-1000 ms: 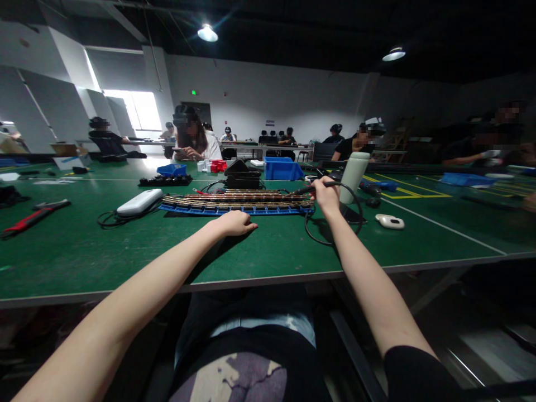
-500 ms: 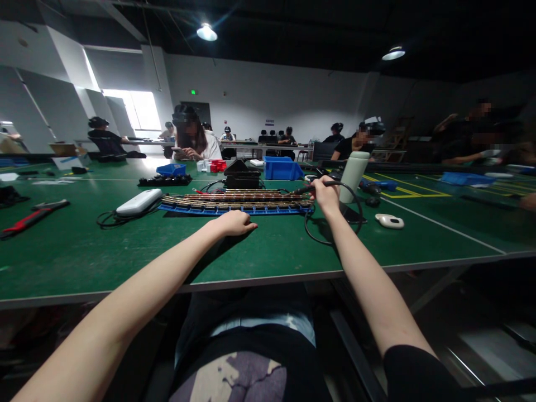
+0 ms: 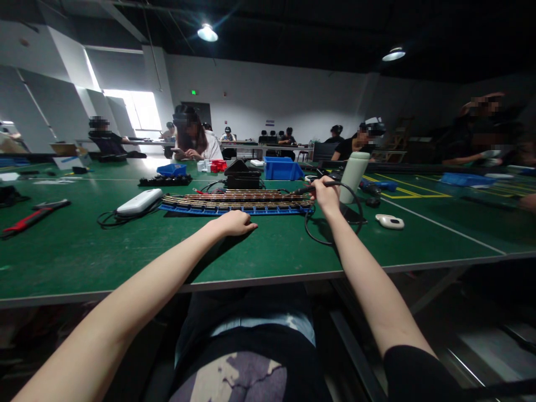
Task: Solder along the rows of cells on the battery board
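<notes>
A long blue rack point(image 3: 234, 210) lies across the table before me, with rows of copper-coloured rods or wires point(image 3: 218, 202) running along it. My right hand point(image 3: 327, 194) is closed round a soldering iron point(image 3: 310, 190), pen-like and black, at the rack's right end. The iron points left over the rows; whether its tip touches them I cannot tell. Its black cable point(image 3: 359, 206) loops beside my wrist. Just in front of the rack's near edge, my left hand point(image 3: 235, 223) rests on the table, back upward. Most of its fingers are hidden.
On the green table point(image 3: 268, 251), a white power-bank-like case point(image 3: 140, 201) with a cable lies left, beyond red-handled pliers point(image 3: 36, 218). A pale green bottle point(image 3: 354, 176) stands close to my right hand. A blue bin point(image 3: 282, 168) and a black holder point(image 3: 242, 176) stand behind the rack; people sit farther off.
Both my hands, the soldering iron and the rack look unmoved. At the far right, a person in the background has raised an arm toward the head.
</notes>
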`<act>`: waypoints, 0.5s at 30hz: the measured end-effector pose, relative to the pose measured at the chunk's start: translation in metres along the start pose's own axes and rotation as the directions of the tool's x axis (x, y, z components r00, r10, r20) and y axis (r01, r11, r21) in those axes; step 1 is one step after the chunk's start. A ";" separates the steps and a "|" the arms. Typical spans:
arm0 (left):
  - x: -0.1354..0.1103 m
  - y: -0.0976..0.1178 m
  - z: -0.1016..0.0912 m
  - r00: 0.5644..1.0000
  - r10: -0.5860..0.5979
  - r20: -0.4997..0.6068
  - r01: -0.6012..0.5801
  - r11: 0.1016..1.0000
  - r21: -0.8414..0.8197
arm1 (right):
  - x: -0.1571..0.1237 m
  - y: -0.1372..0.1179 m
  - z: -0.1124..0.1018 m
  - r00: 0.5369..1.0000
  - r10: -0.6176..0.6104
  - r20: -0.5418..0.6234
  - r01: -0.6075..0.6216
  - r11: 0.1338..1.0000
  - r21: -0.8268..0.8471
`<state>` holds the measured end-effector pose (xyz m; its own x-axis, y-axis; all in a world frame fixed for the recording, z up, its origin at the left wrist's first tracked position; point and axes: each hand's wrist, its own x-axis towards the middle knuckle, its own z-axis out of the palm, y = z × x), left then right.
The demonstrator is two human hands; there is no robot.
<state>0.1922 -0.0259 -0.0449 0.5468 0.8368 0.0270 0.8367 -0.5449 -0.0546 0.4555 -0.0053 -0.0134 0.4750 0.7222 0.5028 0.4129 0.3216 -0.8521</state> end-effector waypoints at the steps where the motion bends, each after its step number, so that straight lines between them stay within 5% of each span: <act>1: 0.000 0.000 0.000 1.000 -0.002 0.001 0.002 1.000 -0.002 | 0.000 0.000 0.000 1.000 0.001 0.000 -0.001 1.000 0.000; 15: 0.000 0.000 0.000 1.000 0.002 -0.005 -0.002 1.000 -0.011 | -0.002 -0.003 0.000 1.000 -0.002 -0.002 0.002 1.000 0.008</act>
<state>0.1919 -0.0256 -0.0451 0.5489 0.8353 0.0320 0.8357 -0.5475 -0.0435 0.4536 -0.0076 -0.0119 0.4759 0.7205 0.5044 0.4077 0.3274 -0.8524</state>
